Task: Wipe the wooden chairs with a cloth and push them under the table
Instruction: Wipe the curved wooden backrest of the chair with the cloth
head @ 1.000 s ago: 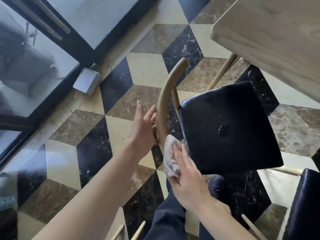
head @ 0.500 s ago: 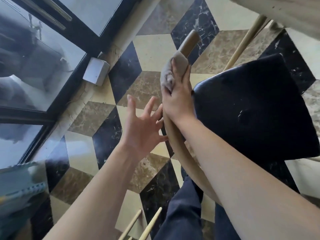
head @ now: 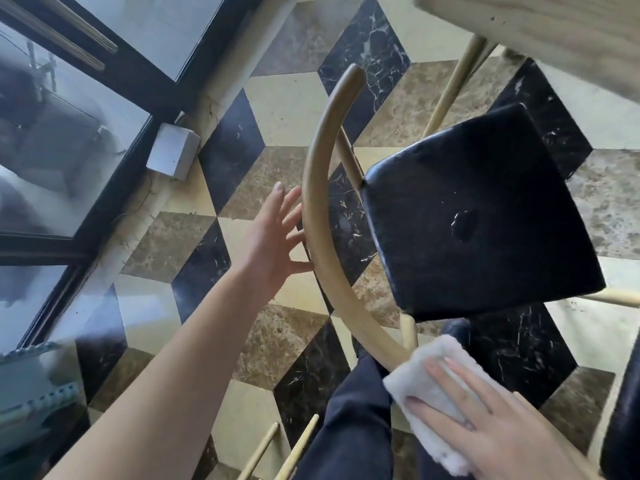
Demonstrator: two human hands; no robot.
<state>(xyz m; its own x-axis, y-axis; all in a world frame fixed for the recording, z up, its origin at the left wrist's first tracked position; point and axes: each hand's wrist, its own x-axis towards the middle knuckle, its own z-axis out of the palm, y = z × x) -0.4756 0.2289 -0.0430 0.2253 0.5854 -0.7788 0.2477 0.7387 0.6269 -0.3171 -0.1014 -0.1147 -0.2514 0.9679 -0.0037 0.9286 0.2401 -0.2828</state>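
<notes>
**Cloth at the near end of the chair's curved rail**

A floor of cream, brown and black marble diamonds [head: 277,112] fills most of the frame, bounded at the upper left by a black-framed glass door [head: 104,109] with a small grey box [head: 172,151] at its foot. The pale wooden table [head: 554,32] juts in at the upper right corner, its edge above the chair's far legs. No containers show.

The wooden chair with a black padded square seat [head: 474,216] stands in the centre right, its curved light-wood back rail [head: 317,202] sweeping from top centre down to lower centre. Open floor lies to the rail's left, toward the door; a second dark seat [head: 623,410] crowds the lower right edge.

The left hand [head: 273,240] sits at centre, fingers spread wide, fingertips touching the rail's outer side and gripping nothing. The right hand [head: 491,420], lower right, lies flat with fingers extended on a folded white fluffy cloth [head: 426,382], pressing it over the rail's lower end, just beside the seat's near corner.
</notes>
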